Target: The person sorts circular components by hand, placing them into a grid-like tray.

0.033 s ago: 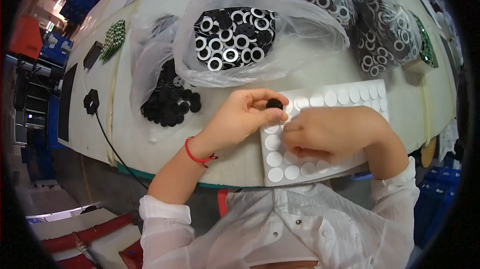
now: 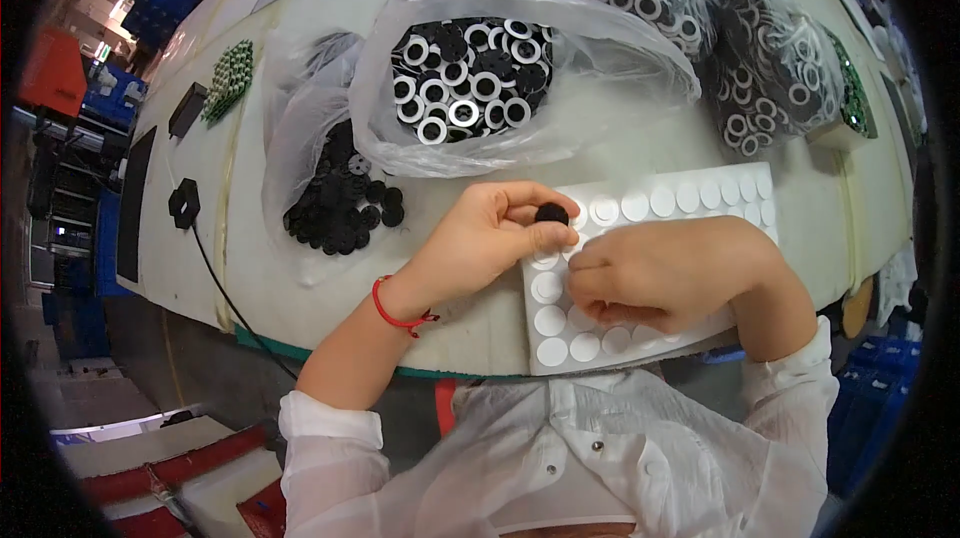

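Observation:
My left hand (image 2: 485,235) pinches a small black disc (image 2: 552,215) between thumb and fingers, over the upper left corner of a white sheet (image 2: 531,338). Rows of round white stickers (image 2: 551,351) cover that sheet. Just to the right, my right hand (image 2: 670,273) hovers over or rests on the sheet, its fingers curled together. Whether anything sits in those fingertips is hidden. Loose black discs (image 2: 345,203) lie heaped to the left, partly inside a clear plastic bag (image 2: 290,118).
Beyond my hands, an open plastic bag (image 2: 620,13) holds many black discs with white rings (image 2: 463,113). Filled bags (image 2: 765,68) stand at the far right, beside a green board stack (image 2: 852,103). On the left are a black hexagonal piece with a cable (image 2: 184,204) and green strips (image 2: 229,81).
Very little differs. The black disc in my left hand looks duller, as if slightly tilted. My right fingers have shifted a little over the sheet, and the whole view has moved slightly.

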{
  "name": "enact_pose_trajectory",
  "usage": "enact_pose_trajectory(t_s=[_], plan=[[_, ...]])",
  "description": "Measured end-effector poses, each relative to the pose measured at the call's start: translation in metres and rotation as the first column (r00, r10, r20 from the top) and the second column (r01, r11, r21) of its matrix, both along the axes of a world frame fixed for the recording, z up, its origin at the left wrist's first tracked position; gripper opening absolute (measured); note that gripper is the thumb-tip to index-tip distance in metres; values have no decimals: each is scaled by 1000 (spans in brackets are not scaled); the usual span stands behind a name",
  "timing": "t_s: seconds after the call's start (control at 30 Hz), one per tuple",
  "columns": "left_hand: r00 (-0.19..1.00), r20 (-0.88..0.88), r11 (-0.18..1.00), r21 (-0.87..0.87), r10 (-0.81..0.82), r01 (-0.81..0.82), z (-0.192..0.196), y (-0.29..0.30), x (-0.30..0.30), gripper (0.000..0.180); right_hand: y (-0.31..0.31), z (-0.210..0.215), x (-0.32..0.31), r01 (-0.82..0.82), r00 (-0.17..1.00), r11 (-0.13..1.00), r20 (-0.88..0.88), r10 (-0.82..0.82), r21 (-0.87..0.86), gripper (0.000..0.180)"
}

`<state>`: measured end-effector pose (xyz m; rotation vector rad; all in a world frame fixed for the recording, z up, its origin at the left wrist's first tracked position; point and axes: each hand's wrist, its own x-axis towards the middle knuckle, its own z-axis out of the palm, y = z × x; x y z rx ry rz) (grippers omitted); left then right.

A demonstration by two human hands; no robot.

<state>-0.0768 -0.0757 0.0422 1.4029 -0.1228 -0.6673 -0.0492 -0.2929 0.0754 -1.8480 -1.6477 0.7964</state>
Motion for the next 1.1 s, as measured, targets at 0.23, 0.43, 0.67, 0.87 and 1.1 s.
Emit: enact_pose_trajectory(t_s=[0.23, 0.43, 0.67, 0.87, 1.1], plan=[[1000, 18, 1000, 23, 19, -19, -5, 4, -1, 28, 7, 14, 7, 430, 791, 903, -492, -362, 26, 8], [998, 52, 998, -54, 43, -40, 0, -2, -3, 35, 19, -8, 15, 732, 520, 680, -673, -526, 35, 14], [997, 13, 997, -29, 73, -72, 17, 1, -2, 31, 22, -9, 16, 771, 570, 633, -520, -636, 69, 14], [991, 118, 998, -39, 57, -53, 6, 3, -2, 31, 22, -13, 18, 763, 553, 645, -562, -615, 44, 16], [987, 158, 998, -66, 29, -19, -6, 3, 0, 30, 26, -12, 15, 796, 499, 604, -598, -627, 31, 10]])
